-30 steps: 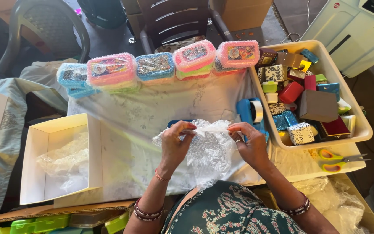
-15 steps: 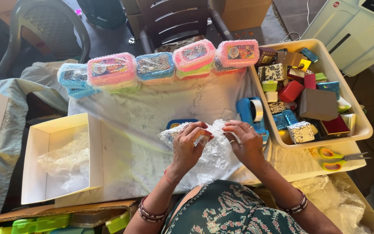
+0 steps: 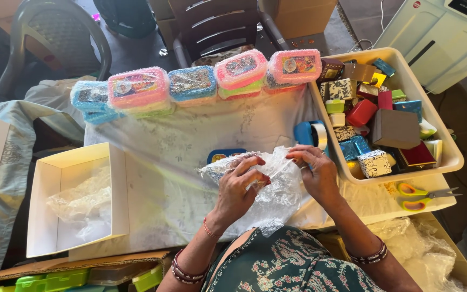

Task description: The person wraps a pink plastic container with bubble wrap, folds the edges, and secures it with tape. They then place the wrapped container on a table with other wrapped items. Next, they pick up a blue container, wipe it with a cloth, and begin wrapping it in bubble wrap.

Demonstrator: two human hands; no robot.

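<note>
Bubble wrap (image 3: 277, 189) lay bunched at the counter's (image 3: 190, 140) near edge, pinched by the fingers of both the left hand (image 3: 238, 186) and the right hand (image 3: 315, 172), around 1 blue box (image 3: 224, 156). Beyond stood 5 wrapped boxes (image 3: 190, 84). A white tray (image 3: 439, 146) held many small boxes; 1 open white carton (image 3: 49, 184) held plastic wrap.

Crinkly clear plastic bubble wrap (image 3: 277, 189), glossy plastic tub (image 3: 439, 138)
</note>
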